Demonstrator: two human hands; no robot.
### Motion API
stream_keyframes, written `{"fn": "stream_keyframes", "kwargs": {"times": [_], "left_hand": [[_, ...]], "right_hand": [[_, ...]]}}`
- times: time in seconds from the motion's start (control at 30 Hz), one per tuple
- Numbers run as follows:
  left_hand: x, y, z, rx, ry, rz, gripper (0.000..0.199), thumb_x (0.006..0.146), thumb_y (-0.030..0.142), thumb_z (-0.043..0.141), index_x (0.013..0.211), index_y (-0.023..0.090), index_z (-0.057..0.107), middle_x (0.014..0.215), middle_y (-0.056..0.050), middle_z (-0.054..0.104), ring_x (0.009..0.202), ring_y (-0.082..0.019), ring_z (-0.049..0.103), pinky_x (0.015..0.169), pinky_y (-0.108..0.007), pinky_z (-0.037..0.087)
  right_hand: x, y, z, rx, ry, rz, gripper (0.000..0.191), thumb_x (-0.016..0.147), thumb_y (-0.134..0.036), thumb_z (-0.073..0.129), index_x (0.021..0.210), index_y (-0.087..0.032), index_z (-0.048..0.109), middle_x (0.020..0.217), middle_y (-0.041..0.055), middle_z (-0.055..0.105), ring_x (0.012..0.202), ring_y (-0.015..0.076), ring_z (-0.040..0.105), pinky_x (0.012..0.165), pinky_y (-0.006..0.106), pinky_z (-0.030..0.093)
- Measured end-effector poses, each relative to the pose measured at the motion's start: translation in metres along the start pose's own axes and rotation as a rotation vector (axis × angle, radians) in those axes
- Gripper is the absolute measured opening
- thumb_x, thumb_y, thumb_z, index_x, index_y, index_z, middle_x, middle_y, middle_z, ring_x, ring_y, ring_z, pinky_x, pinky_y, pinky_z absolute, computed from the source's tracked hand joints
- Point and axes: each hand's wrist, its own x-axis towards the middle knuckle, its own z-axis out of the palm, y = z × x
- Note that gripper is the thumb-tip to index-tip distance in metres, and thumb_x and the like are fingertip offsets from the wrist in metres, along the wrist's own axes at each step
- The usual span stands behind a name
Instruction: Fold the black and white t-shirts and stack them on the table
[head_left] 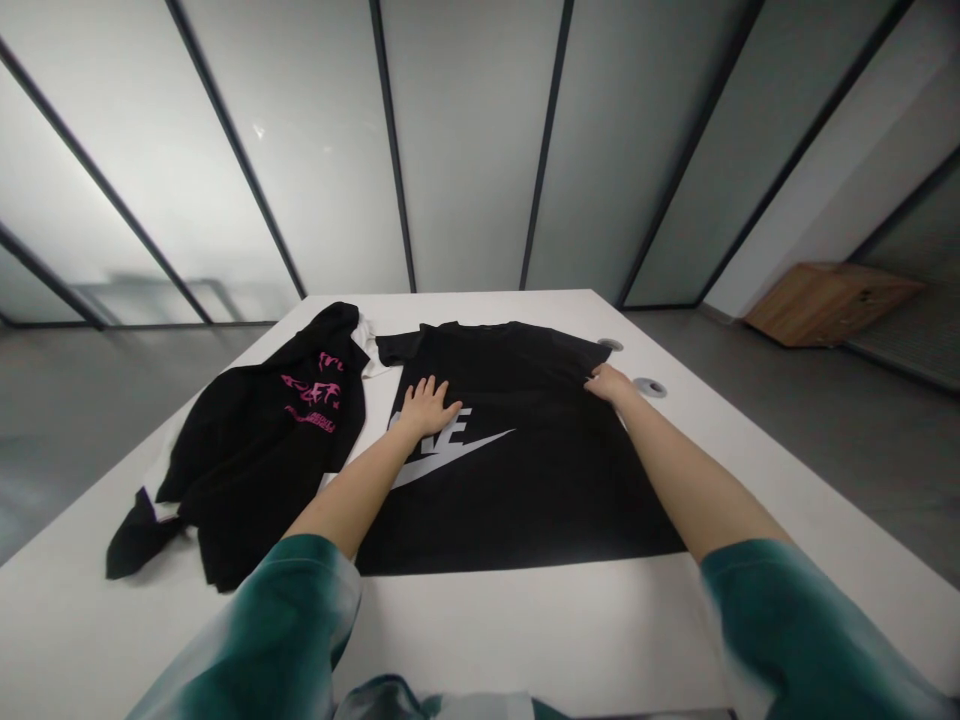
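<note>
Teal sleeves [281, 610] nearest, left hand [426, 407] spread, right hand [609, 384] pinching cloth, the black T-shirt [540, 500] runs lengthwise away, collar [484, 327] farthest.

You wear a loose top with wide sleeves. Left sleeve [289, 625]: deep teal, blending softly into pale grey-white patches. Right sleeve [795, 615]: same teal, pale along its inner side. Shirt front [465, 707]: pale grey with dark teal blotches. Your left hand [426, 407] and right hand [606, 383] are bare.
</note>
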Motion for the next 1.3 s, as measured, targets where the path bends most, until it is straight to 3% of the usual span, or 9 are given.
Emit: {"fn": "stream_keyframes", "kwargs": {"times": [0.13, 0.23, 0.43, 0.53, 0.63, 0.8, 0.9, 1.13, 1.3], "left_hand": [[-0.004, 0.002, -0.003, 0.012, -0.049, -0.004, 0.084, 0.093, 0.07, 0.02, 0.157, 0.015, 0.026, 0.165, -0.017, 0.016, 0.152, -0.037, 0.013, 0.119, -0.057, 0.015], [-0.008, 0.003, -0.005, 0.02, -0.083, -0.009, 0.085, 0.093, 0.07, 0.02, 0.158, 0.016, 0.024, 0.165, -0.018, 0.014, 0.152, -0.037, 0.011, 0.119, -0.058, 0.014], [-0.012, 0.001, -0.018, 0.069, -0.132, 0.0, 0.085, 0.091, 0.072, 0.027, 0.155, 0.016, 0.031, 0.163, -0.02, 0.022, 0.149, -0.039, 0.02, 0.116, -0.058, 0.023], [-0.008, 0.004, -0.024, 0.093, -0.053, 0.004, 0.08, 0.092, 0.07, 0.03, 0.145, 0.012, 0.046, 0.154, -0.022, 0.04, 0.145, -0.04, 0.031, 0.113, -0.058, 0.028], [0.0, 0.008, -0.021, 0.086, 0.048, 0.012, 0.075, 0.096, 0.063, 0.028, 0.147, 0.011, 0.044, 0.158, -0.021, 0.034, 0.147, -0.037, 0.028, 0.116, -0.052, 0.026], [0.008, 0.008, -0.008, 0.039, -0.023, 0.041, 0.074, 0.097, 0.062, 0.025, 0.156, 0.018, 0.03, 0.165, -0.015, 0.02, 0.151, -0.033, 0.018, 0.12, -0.049, 0.018], [0.005, 0.008, -0.002, 0.037, -0.017, 0.055, 0.075, 0.097, 0.063, 0.024, 0.157, 0.019, 0.029, 0.165, -0.014, 0.02, 0.152, -0.033, 0.017, 0.12, -0.049, 0.017], [0.0, 0.01, 0.001, 0.034, 0.007, 0.066, 0.076, 0.096, 0.064, 0.025, 0.157, 0.02, 0.029, 0.164, -0.013, 0.022, 0.152, -0.033, 0.017, 0.12, -0.05, 0.018], [-0.002, 0.011, 0.0, 0.034, 0.004, 0.064, 0.075, 0.096, 0.064, 0.024, 0.157, 0.019, 0.029, 0.165, -0.013, 0.021, 0.152, -0.033, 0.018, 0.12, -0.05, 0.018]], "right_hand": [[-0.017, -0.015, 0.006, -0.206, 0.116, -0.11, 0.055, 0.092, -0.038, 0.046, 0.14, -0.011, 0.051, 0.142, 0.022, 0.051, 0.13, 0.0361, 0.049, 0.107, 0.048, 0.041], [-0.036, -0.03, 0.024, -0.301, -0.055, -0.267, 0.067, 0.096, -0.052, 0.037, 0.152, -0.015, 0.038, 0.157, 0.0168, 0.035, 0.144, 0.0354, 0.033, 0.116, 0.049, 0.028], [-0.059, -0.038, 0.043, -0.396, -0.254, -0.23, 0.078, 0.097, -0.065, 0.021, 0.159, -0.019, 0.024, 0.166, 0.0139, 0.017, 0.151, 0.0357, 0.014, 0.12, 0.05, 0.013], [-0.057, -0.038, 0.041, -0.392, -0.246, -0.225, 0.079, 0.096, -0.067, 0.023, 0.159, -0.021, 0.025, 0.166, 0.0129, 0.017, 0.151, 0.0375, 0.016, 0.12, 0.05, 0.014], [-0.053, -0.039, 0.038, -0.386, -0.209, -0.224, 0.077, 0.096, -0.067, 0.026, 0.157, -0.021, 0.031, 0.164, 0.0137, 0.022, 0.149, 0.0392, 0.022, 0.118, 0.051, 0.017], [-0.042, -0.042, 0.026, -0.367, -0.064, -0.267, 0.063, 0.1, -0.056, 0.025, 0.126, -0.016, 0.066, 0.131, 0.0177, 0.063, 0.126, 0.0338, 0.054, 0.111, 0.051, 0.028], [-0.023, -0.036, 0.013, -0.291, 0.055, -0.127, 0.051, 0.099, -0.044, 0.032, 0.113, -0.014, 0.071, 0.112, 0.0185, 0.071, 0.111, 0.0328, 0.062, 0.099, 0.048, 0.04], [0.025, -0.001, 0.005, -0.068, 0.269, 0.446, 0.053, 0.092, -0.041, 0.046, 0.123, -0.003, 0.066, 0.129, 0.0283, 0.058, 0.121, 0.0404, 0.053, 0.099, 0.052, 0.041], [0.04, 0.007, 0.019, -0.088, 0.315, 0.478, 0.054, 0.084, -0.037, 0.058, 0.125, -0.001, 0.062, 0.135, 0.0299, 0.052, 0.125, 0.0388, 0.048, 0.103, 0.051, 0.037]]}}
